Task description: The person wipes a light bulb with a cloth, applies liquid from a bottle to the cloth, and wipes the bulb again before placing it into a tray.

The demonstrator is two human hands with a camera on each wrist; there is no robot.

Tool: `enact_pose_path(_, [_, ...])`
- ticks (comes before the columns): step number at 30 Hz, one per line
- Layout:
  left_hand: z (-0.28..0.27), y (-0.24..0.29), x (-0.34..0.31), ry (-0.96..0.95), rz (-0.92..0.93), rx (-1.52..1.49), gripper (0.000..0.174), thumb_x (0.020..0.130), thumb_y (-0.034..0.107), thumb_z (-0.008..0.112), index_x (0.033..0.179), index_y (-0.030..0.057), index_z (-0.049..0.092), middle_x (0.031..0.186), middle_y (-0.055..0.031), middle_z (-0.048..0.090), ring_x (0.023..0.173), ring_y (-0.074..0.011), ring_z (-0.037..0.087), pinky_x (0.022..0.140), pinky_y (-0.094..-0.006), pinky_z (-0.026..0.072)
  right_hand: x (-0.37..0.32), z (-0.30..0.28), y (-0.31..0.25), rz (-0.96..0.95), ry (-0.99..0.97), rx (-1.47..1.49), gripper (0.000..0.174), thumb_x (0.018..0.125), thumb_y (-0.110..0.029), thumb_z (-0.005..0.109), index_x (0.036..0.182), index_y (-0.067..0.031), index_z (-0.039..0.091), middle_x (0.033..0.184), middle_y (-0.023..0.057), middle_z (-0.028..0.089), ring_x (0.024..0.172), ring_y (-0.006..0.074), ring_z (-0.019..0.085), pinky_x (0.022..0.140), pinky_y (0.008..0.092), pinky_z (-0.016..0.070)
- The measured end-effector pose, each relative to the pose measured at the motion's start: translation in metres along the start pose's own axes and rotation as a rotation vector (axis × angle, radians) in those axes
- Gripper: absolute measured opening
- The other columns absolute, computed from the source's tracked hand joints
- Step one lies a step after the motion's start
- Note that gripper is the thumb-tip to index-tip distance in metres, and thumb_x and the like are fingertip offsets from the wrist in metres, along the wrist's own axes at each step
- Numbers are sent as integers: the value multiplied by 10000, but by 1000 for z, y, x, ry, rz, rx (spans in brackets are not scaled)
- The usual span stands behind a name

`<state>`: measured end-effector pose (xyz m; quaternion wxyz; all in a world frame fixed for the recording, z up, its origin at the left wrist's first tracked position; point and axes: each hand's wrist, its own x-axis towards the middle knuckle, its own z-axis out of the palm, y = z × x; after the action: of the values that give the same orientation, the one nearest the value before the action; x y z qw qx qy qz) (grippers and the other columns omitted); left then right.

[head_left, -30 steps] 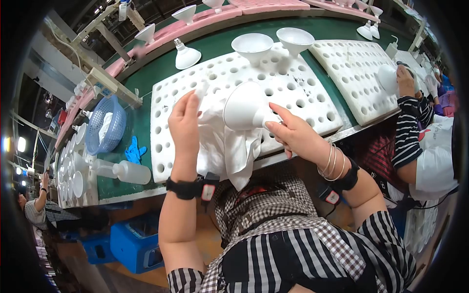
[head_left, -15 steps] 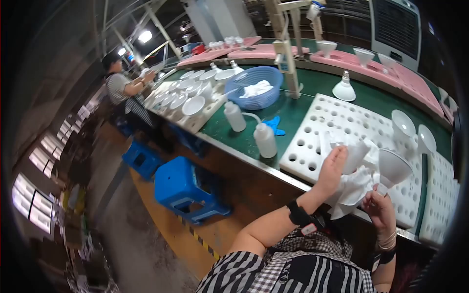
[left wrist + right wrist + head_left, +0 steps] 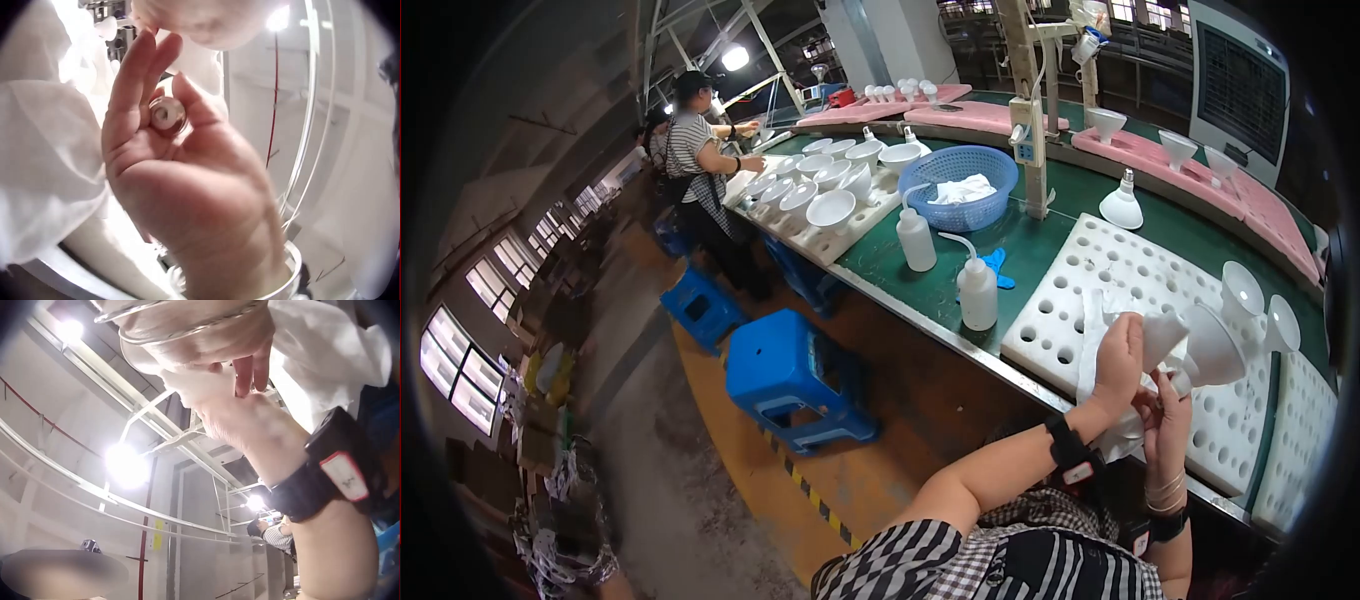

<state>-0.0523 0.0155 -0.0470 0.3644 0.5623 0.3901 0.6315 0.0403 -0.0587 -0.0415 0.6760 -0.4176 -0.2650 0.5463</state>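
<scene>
A white cone-shaped reflector bulb (image 3: 1215, 345) is tilted over the foam board, its wide end pointing away. My right hand (image 3: 1167, 425) grips it by the narrow base end. In the left wrist view, the round metal tip of the bulb's base (image 3: 167, 115) shows between the right hand's (image 3: 194, 169) fingers and thumb. My left hand (image 3: 1118, 362) holds a white cloth (image 3: 1157, 335) against the bulb's near side, right beside the right hand's fingertips. More of the cloth (image 3: 44, 156) hangs down in the left wrist view. The left fingertips are partly hidden by the cloth.
The white foam board (image 3: 1090, 265) has rows of holes; two reflector bulbs (image 3: 1242, 288) stand at its far right. Leftward are squeeze bottles (image 3: 977, 295), a blue glove (image 3: 1000, 268), a blue basket (image 3: 960, 215) and a board of bulbs (image 3: 830, 210). Blue stools (image 3: 775, 365) stand below.
The head view has swung left, bringing the stools and the far worker into sight. My left hand has come in from apart to beside the right hand, cloth at the bulb.
</scene>
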Motion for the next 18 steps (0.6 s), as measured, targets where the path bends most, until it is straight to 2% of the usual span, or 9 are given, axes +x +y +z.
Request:
enact_pose_path(1, [2, -6, 0, 19, -142, -67, 251, 1028, 213, 448, 984, -3, 568, 822, -163, 579, 747, -273, 567, 692, -363, 454, 1, -1, 3, 0, 6, -2, 223, 937, -149, 624, 1115, -86, 504, 969, 10, 607, 726, 110, 627, 645, 254, 527])
enact_pose_path(5, [11, -21, -17, -14, -208, -92, 275, 1037, 230, 436, 1012, -4, 579, 866, -144, 596, 763, -231, 567, 707, -332, 461, 22, -15, 22, -154, 89, -34, 223, 938, -118, 628, 1111, -76, 493, 881, 8, 579, 655, 101, 593, 636, 251, 537])
enact_pose_path(7, [9, -26, -19, 1, -64, -102, 198, 1007, 162, 481, 1039, 2, 594, 932, -126, 614, 792, -230, 588, 738, -310, 476, 27, -16, 21, -199, 106, -70, 222, 938, -109, 630, 1106, -77, 488, 847, 2, 565, 650, 97, 587, 628, 253, 545])
enact_pose_path(8, [0, -21, -20, 1, -69, -104, 198, 1007, 162, 481, 1039, 2, 594, 932, -126, 614, 792, -230, 588, 738, -310, 476, 28, -18, 16, -188, 73, -68, 209, 940, -114, 627, 1092, -80, 487, 831, -3, 553, 640, 90, 578, 615, 262, 557])
enact_pose_path(10, [-43, 2, -23, 28, 199, 37, 149, 931, 66, 569, 1055, -5, 608, 964, -143, 619, 894, -296, 597, 809, -362, 485, 30, -23, 6, -184, 53, -67, 197, 943, -119, 625, 1078, -83, 486, 814, -8, 542, 631, 84, 570, 602, 271, 568])
enact_pose_path(12, [-94, 1, -32, 100, 409, 274, 236, 835, -31, 640, 1068, 6, 620, 994, -117, 623, 875, -221, 612, 776, -317, 496, 35, -31, -1, -151, 23, -99, 172, 958, -131, 608, 1090, -91, 504, 783, -25, 529, 607, 62, 526, 606, 265, 556])
enact_pose_path(14, [-138, -2, -35, 222, 367, 463, 295, 806, -26, 674, 1093, 3, 612, 1036, -115, 621, 913, -215, 606, 803, -322, 498, 45, -44, 6, -156, 51, -77, 171, 953, -125, 612, 1070, -87, 492, 786, -17, 526, 575, 62, 515, 586, 273, 573])
enact_pose_path(16, [-175, -14, -30, 309, 177, 500, 425, 819, 4, 688, 1220, -12, 549, 1160, -141, 599, 1023, -229, 599, 904, -341, 485, 51, -57, 10, -148, 59, -67, 173, 947, -119, 615, 1049, -83, 481, 788, -10, 524, 544, 61, 504, 567, 282, 590])
enact_pose_path(18, [-197, -25, -19, 317, 72, 439, 602, 834, 34, 700, 1364, -34, 423, 1297, -193, 534, 1159, -263, 556, 1007, -371, 439, 54, -64, 14, -65, 35, -50, 167, 951, -115, 605, 1055, -83, 478, 772, -11, 526, 532, 58, 499, 558, 275, 595])
